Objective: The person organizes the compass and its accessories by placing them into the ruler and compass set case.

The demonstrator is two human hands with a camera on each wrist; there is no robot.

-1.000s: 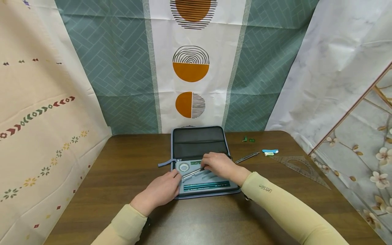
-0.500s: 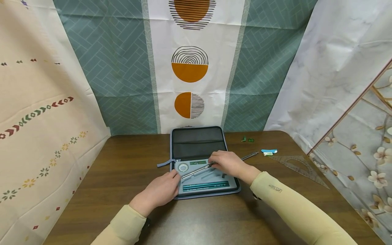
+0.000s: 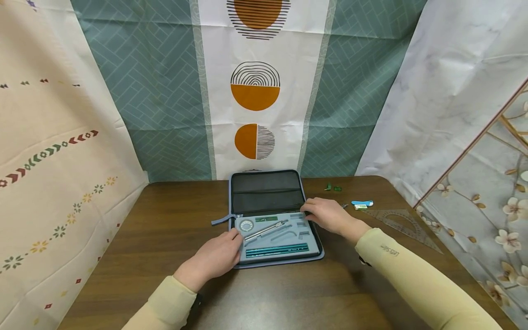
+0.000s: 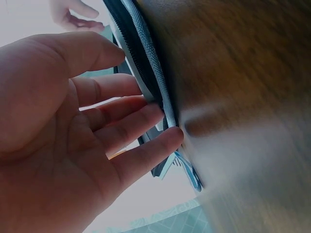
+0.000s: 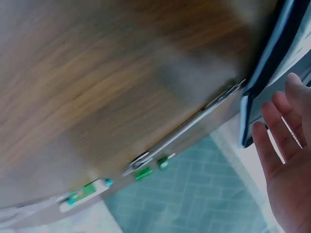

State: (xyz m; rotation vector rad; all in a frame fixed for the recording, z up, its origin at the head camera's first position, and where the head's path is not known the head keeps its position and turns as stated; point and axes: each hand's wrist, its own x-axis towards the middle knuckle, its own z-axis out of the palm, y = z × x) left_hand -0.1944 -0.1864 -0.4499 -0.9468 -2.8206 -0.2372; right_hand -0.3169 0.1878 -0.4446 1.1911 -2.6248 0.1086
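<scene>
We are holding nothing: left hand, loosely extended, touching one opened case's left edge; right hand, also relaxed, poised by its right edge. One silver compass is lying inside; rightward, two green pieces, one eraser and one triangle are lying.

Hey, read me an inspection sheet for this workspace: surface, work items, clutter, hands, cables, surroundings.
Surface: brown wood-look table, soft glare toward the front.
Work items: open zip case, lid back; metal compass lying slanted and teal pencils in its tray.
Clutter: right of the case, slender metal tool, two small green pieces, eraser beside a blue item, clear triangle.
Hands: left hand at the case's front left edge; right hand by its right edge, holding nothing visible.
Cables: nothing seen.
Surroundings: patterned cloths hang behind and at both sides.
</scene>
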